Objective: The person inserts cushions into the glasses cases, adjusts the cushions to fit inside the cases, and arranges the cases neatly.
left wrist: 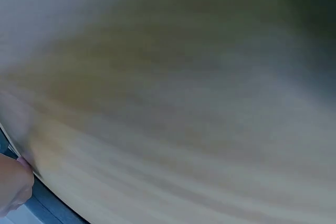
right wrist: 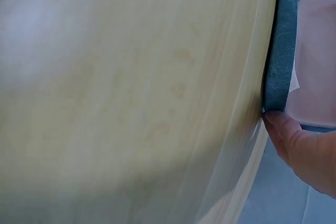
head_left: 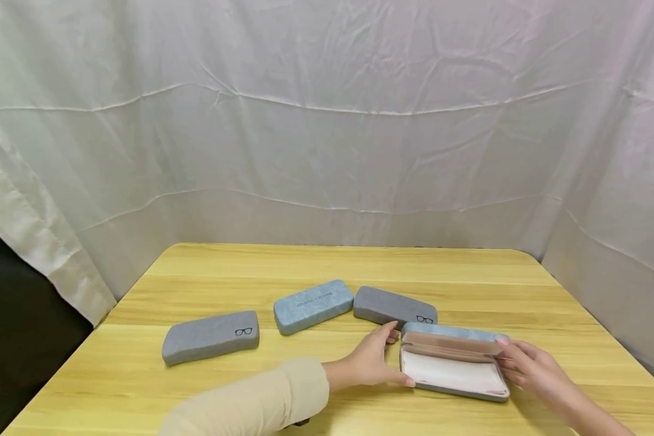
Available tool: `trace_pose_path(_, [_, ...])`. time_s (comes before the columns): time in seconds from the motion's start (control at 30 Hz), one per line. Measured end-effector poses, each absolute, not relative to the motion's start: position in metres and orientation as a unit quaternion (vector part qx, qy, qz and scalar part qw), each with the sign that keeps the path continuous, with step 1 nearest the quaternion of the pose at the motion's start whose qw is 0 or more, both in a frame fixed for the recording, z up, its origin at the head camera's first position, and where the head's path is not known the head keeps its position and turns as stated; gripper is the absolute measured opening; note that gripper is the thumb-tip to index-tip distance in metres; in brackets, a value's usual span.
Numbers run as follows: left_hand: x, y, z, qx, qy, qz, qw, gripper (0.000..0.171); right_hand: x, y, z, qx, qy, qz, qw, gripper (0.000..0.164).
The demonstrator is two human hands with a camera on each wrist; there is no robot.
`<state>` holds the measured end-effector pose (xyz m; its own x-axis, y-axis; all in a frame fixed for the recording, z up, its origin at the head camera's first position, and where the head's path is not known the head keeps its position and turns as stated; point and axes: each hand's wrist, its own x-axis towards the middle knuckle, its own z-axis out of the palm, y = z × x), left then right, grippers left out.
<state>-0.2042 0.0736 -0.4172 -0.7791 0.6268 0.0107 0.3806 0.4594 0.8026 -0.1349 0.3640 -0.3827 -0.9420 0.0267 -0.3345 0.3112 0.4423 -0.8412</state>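
Note:
A blue glasses case (head_left: pixel 455 332) stands partly open at the table's near right, its lid raised, with a pinkish lining and a white cloth (head_left: pixel 449 372) lying inside. My left hand (head_left: pixel 367 360) holds the case's left end, thumb at the front corner and fingers toward the back. At the other end, my right hand (head_left: pixel 534 366) grips the case by its right side. In the right wrist view, the right thumb and fingers (right wrist: pixel 283 129) pinch a corner of the case (right wrist: pixel 283 40). Only a small part of the left hand (left wrist: pixel 14 184) shows in the left wrist view.
Behind the open case lies a closed grey glasses case (head_left: pixel 387 304) with a spectacles print, touching or nearly touching a closed light-blue case (head_left: pixel 313 306). Another grey case (head_left: pixel 209 336) lies farther left on the wooden table (head_left: pixel 283 263). White curtains (head_left: pixel 327 151) surround the table.

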Motion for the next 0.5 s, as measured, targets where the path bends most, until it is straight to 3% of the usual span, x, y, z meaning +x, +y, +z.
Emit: trace_pose_path(0.5, [-0.201, 0.05, -0.413, 0.328, 0.859, 0.376, 0.114, 0.089, -0.142, 0.339, -0.383, 0.105, 0.837, -0.524, 0.121, 0.083])
